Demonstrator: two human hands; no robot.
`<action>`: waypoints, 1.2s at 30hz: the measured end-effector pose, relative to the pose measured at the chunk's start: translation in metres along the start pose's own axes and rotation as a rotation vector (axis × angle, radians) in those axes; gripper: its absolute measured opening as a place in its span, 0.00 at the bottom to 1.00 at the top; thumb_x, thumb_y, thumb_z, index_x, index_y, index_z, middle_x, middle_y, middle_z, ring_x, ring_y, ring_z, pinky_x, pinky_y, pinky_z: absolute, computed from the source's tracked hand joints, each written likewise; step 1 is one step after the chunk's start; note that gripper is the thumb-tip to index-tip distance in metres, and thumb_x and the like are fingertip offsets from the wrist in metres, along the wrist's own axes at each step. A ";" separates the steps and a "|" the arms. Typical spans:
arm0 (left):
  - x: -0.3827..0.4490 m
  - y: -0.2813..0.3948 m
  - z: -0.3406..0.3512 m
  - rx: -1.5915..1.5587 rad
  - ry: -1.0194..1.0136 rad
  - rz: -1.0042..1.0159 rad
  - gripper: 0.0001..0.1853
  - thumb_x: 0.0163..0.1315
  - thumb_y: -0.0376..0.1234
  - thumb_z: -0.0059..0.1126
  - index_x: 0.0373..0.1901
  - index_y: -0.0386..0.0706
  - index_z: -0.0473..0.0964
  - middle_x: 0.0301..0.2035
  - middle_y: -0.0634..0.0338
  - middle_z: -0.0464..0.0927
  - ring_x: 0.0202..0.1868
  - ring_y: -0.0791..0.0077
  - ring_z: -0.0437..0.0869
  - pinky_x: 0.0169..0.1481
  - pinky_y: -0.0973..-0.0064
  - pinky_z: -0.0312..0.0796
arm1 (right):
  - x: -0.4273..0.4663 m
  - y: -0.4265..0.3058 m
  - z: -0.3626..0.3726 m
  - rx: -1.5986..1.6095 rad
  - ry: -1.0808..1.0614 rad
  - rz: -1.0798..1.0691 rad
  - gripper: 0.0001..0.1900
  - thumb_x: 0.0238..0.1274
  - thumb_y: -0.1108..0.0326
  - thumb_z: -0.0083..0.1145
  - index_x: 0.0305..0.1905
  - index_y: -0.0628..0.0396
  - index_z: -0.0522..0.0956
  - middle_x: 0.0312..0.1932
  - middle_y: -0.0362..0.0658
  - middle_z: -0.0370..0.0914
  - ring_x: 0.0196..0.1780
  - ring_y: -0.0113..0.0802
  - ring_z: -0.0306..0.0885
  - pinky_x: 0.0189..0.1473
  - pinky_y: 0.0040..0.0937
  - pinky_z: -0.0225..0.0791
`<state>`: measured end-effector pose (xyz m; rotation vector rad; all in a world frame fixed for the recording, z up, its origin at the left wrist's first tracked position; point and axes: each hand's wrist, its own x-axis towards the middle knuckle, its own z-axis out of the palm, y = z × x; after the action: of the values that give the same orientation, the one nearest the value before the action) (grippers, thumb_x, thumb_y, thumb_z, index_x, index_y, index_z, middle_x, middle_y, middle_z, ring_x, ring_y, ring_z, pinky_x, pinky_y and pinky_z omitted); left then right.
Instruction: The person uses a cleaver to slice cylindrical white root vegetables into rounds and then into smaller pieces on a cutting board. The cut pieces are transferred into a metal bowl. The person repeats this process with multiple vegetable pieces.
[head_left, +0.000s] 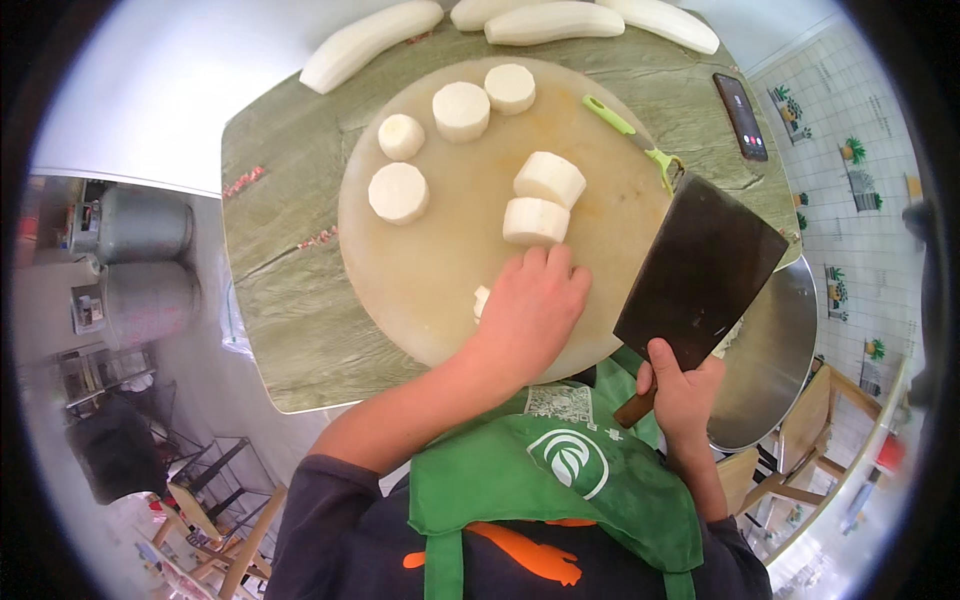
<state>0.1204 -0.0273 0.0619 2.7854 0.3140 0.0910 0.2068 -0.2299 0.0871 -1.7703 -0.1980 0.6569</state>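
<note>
My right hand (686, 390) grips the wooden handle (636, 409) of a cleaver (701, 270), its broad dark blade raised at the right edge of a round cutting board (442, 289). On the board, my left hand (536, 304) is back-up with bent fingers. Its fingertips meet the near side of a thick chunk of peeled white radish (535, 221); whether they grip it is hidden. Another chunk (550, 178) leans against that one. Beside my left thumb side lies a small white piece (481, 302), partly covered. Several more cut chunks (461, 111) stand toward the far left.
Several whole peeled radishes (555, 22) lie along the table's far edge. A green-handled peeler (609, 114) rests on the board's right rim. Beyond it is a phone (741, 116). Right of the table sits a large steel basin (780, 360). Gas cylinders (146, 225) stand left.
</note>
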 end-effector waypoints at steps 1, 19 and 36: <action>0.002 0.001 0.002 -0.016 0.014 -0.005 0.08 0.59 0.27 0.61 0.40 0.40 0.77 0.40 0.53 0.75 0.46 0.55 0.82 0.47 0.59 0.76 | 0.000 0.002 -0.004 -0.007 -0.005 -0.001 0.12 0.75 0.71 0.63 0.32 0.63 0.80 0.19 0.39 0.78 0.22 0.25 0.74 0.26 0.27 0.66; -0.058 -0.084 -0.009 -0.511 0.108 0.114 0.23 0.53 0.27 0.76 0.53 0.41 0.82 0.51 0.54 0.83 0.56 0.52 0.82 0.60 0.60 0.77 | -0.004 -0.005 -0.003 -0.135 -0.099 0.048 0.14 0.72 0.71 0.64 0.27 0.61 0.79 0.19 0.39 0.78 0.23 0.24 0.74 0.27 0.28 0.66; -0.086 -0.025 0.035 -0.441 0.518 -0.178 0.26 0.46 0.30 0.83 0.46 0.36 0.77 0.47 0.47 0.80 0.49 0.48 0.81 0.53 0.58 0.76 | 0.000 -0.039 0.018 -0.969 -0.539 -0.396 0.06 0.67 0.73 0.60 0.45 0.61 0.82 0.33 0.54 0.84 0.36 0.56 0.85 0.38 0.49 0.77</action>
<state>0.0346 -0.0354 0.0188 2.2478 0.5834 0.7477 0.2046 -0.2032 0.1201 -2.3010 -1.3896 0.7942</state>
